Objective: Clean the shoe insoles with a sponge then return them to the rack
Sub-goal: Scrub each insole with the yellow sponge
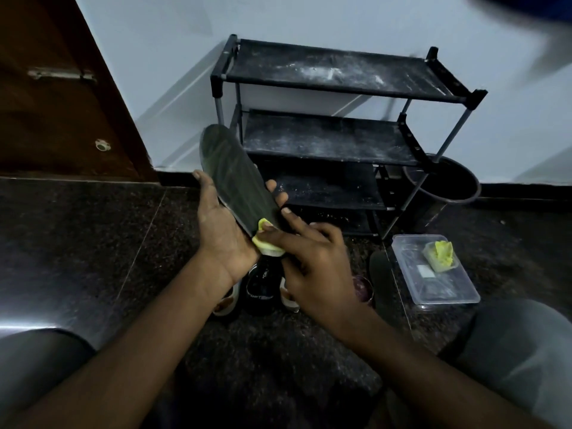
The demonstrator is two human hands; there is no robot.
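Frame centre: we see the left grip (221, 233) curled round a dark insole (229, 168), tilted up before the rack (334, 72). Right grip (312, 261) pinches a yellow sponge (263, 239) against the insole's lower end.

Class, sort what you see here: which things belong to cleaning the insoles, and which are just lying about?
Belong to the job: insole held in the left hand; yellow sponge in the right hand; second insole on the floor; rack; clear box with a spare sponge.
Lying about: black bin beside the rack; door.
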